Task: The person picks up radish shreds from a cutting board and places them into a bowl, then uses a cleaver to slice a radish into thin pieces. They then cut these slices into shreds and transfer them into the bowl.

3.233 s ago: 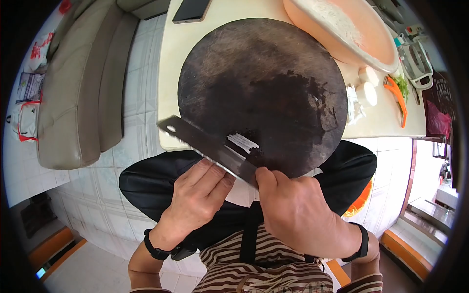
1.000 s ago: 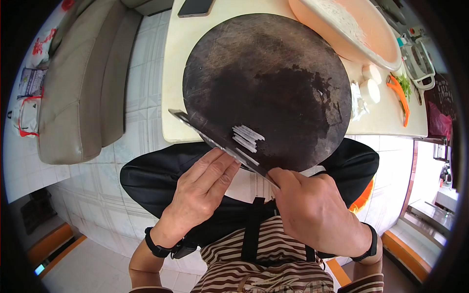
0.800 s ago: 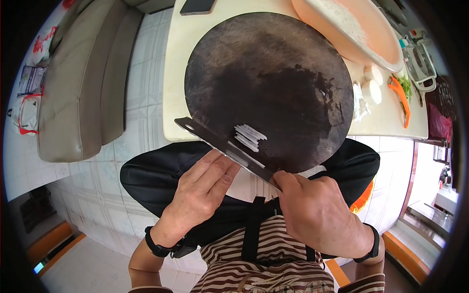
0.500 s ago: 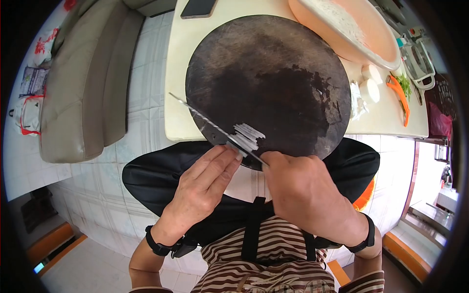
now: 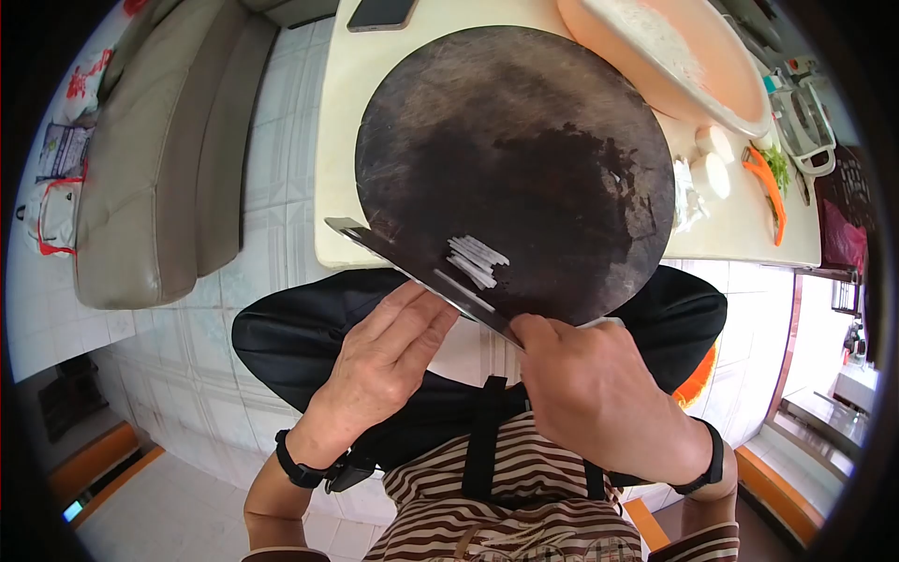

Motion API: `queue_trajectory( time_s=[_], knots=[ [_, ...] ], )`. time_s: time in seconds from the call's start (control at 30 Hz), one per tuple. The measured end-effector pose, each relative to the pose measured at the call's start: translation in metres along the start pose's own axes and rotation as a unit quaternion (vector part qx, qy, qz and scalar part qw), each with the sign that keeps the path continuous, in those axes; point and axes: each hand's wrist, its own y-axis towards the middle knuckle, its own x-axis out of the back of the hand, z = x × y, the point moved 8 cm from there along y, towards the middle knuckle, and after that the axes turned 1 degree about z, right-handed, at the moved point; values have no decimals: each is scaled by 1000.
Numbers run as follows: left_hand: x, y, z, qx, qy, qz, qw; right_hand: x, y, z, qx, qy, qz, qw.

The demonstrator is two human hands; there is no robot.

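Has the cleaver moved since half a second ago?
Yes. The cleaver has tipped from edge-down to a flatter tilt, now just nearer the person than the white strips on the round board.

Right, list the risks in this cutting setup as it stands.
The left hand has its fingertips right against the steel cleaver blade that the right hand grips, so a slip could nick them. The round dark wooden chopping board overhangs the cream table edge and might tip. The thin white strips lie close to that edge and could fall.

One cleaver, one round chopping board, one phone, one pink basin, two white stumps.
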Motion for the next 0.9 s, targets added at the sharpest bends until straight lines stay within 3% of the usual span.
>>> queue_trajectory(
  time_s=[0.23,0.9],
  knots=[
    [2,4,-2,-10,9,-17,1000,0,6,-13,-13,36,-53,998],
    [1,4,-1,-21,13,-11,1000,16,1,-23,-37,105,14,994]
  ],
)
